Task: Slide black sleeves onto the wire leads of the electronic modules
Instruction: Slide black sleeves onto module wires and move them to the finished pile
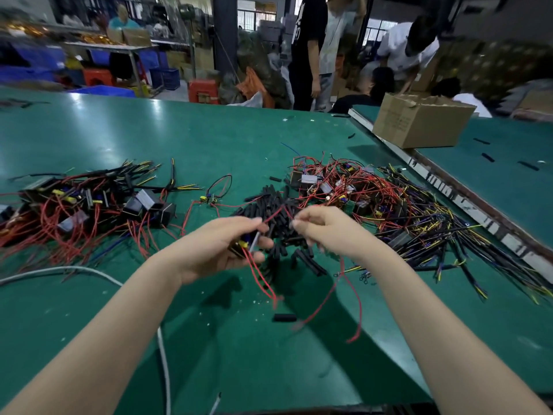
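Head view, step: my left hand [223, 250] grips a module [241, 245]; my right hand [324, 227] pinches its red lead [273, 217] over the black sleeves [275, 209].
Next, I judge: pick a sleeve, thread the lead tip.
Containers: cardboard box [419, 124], flaps open, contents hidden.

glossy green table [209, 139], matt black sleeves [275, 202], cardboard box [419, 124]
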